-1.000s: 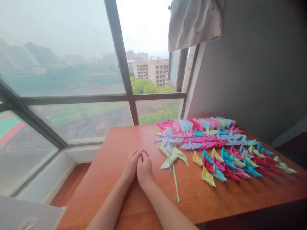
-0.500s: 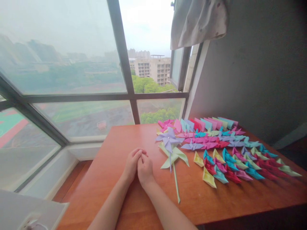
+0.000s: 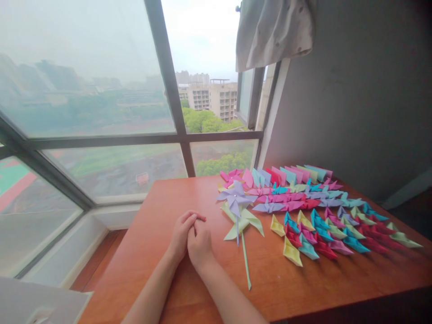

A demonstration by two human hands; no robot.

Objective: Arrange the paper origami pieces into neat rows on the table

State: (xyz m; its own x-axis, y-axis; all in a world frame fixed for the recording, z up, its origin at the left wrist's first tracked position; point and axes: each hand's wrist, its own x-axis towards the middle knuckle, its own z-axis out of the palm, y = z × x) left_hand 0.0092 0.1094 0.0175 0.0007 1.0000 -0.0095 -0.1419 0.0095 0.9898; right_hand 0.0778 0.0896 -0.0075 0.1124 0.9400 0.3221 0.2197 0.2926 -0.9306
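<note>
Two hands show on my feed, the left hand (image 3: 180, 237) and the right hand (image 3: 199, 244), pressed together on the wooden counter (image 3: 133, 238) with their fingers curled over one another. I see no paper in their grasp, though the space between the palms is hidden from me.

Nearest to them, just beside the right hand, lies a pale green pinwheel (image 3: 249, 219), its stick pointing back toward the near edge. A lilac pinwheel (image 3: 235, 206) overlaps it from above, and a pink pinwheel (image 3: 231, 176) sits behind, close to the window side.

To the right, I have rows of folded work: paper boats (image 3: 292, 253) in front, winged shapes (image 3: 269, 206) that may be cranes behind them, and upright folded pieces (image 3: 279, 174) along the back.

As for progress, I judge the folding complete on the pieces I can make out, and their setting-out in rows looks complete too. I can pick out no half-folded sheet among them, and whether anything is left I cannot tell from here.
</note>
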